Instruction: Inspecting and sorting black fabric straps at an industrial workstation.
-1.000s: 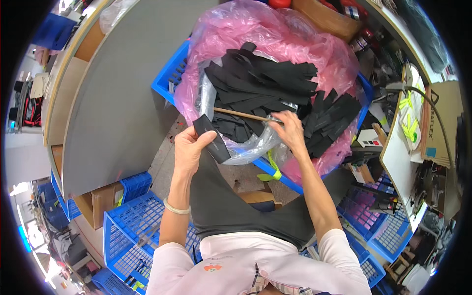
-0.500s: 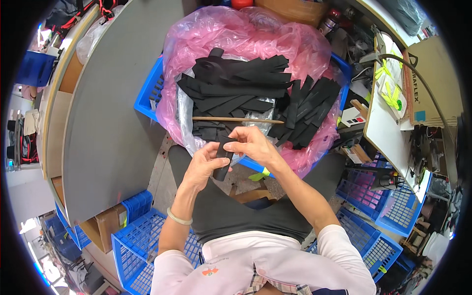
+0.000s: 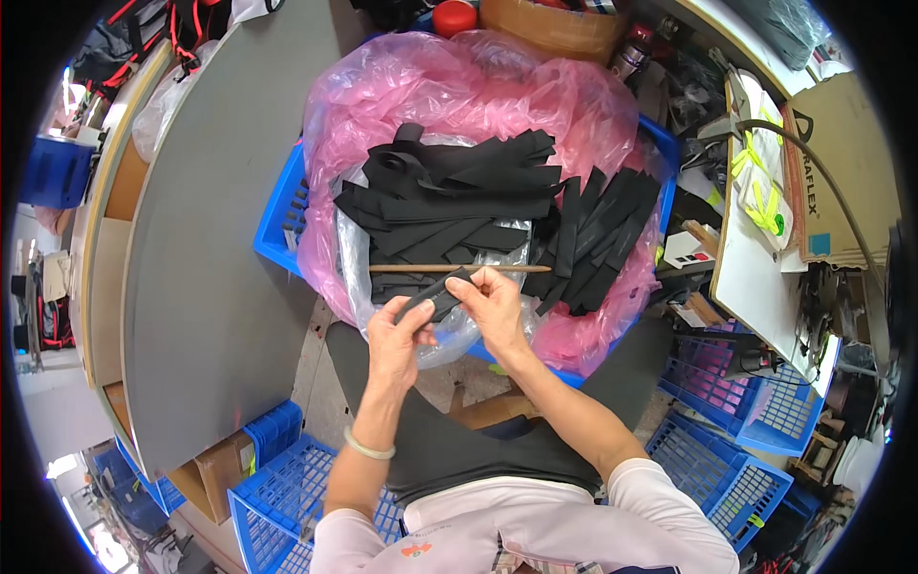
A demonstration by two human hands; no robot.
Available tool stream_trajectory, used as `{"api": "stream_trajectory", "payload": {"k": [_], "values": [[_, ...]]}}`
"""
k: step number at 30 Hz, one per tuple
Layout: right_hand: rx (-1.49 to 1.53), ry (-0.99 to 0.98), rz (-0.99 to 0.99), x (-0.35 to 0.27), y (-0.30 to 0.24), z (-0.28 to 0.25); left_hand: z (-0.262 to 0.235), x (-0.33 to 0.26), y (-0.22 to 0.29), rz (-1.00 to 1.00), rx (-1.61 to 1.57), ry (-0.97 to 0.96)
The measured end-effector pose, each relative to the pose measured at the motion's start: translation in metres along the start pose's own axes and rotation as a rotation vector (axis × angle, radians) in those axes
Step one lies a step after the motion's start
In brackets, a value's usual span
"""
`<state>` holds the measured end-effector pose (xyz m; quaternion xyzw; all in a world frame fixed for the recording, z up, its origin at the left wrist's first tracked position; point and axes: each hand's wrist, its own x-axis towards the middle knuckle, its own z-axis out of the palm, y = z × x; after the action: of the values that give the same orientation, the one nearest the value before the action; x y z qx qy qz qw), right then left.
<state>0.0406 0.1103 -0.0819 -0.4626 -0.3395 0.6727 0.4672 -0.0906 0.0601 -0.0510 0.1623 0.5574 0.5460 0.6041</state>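
Observation:
Between my two hands a short black fabric strip [image 3: 442, 298] is held at a slant. My left hand [image 3: 395, 335] grips its lower left end, thumb on top. At the upper right end, my right hand [image 3: 490, 304] pinches it between thumb and fingers. Just beyond lies a blue basket [image 3: 277, 234] lined with pink plastic [image 3: 402, 81]. Inside it, many black strips [image 3: 459, 206] are piled on the left, with more strips [image 3: 607, 239] fanned on the right. A thin wooden stick [image 3: 459, 269] lies across the pile.
A grey tabletop [image 3: 225, 230] with a curved look stands at my left. Blue crates [image 3: 277, 507] sit low at the left, with more crates [image 3: 712, 469] at the right. A white-topped bench [image 3: 765, 297] and a cardboard box [image 3: 832, 172] are on the right.
The strip has turned from nearly upright to a slant. My hands have shifted slightly, still holding both ends. The whole view has moved a little, so the basket appears lower.

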Motion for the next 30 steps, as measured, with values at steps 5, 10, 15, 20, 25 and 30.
{"api": "stream_trajectory", "payload": {"k": [5,10,15,20,25,30], "values": [[-0.131,-0.050,-0.022,0.023,0.000,0.010,0.009,0.034,-0.007,0.073,-0.549,0.230],[-0.046,0.002,0.114,0.040,0.007,0.017,0.039,0.058,-0.011,0.076,-0.592,0.161],[-0.693,0.163,-0.616,0.123,-0.015,-0.020,0.032,0.107,0.008,0.301,-0.015,0.128],[-1.438,0.115,-0.667,0.205,0.003,-0.040,0.050,0.181,-0.032,0.847,1.353,-0.212],[-1.199,0.003,-0.680,0.206,0.002,-0.048,0.029,0.178,-0.063,0.711,1.306,-0.243],[-0.670,-0.156,-0.531,0.195,-0.017,-0.046,0.024,0.177,-0.062,0.623,1.031,-0.121]]}}
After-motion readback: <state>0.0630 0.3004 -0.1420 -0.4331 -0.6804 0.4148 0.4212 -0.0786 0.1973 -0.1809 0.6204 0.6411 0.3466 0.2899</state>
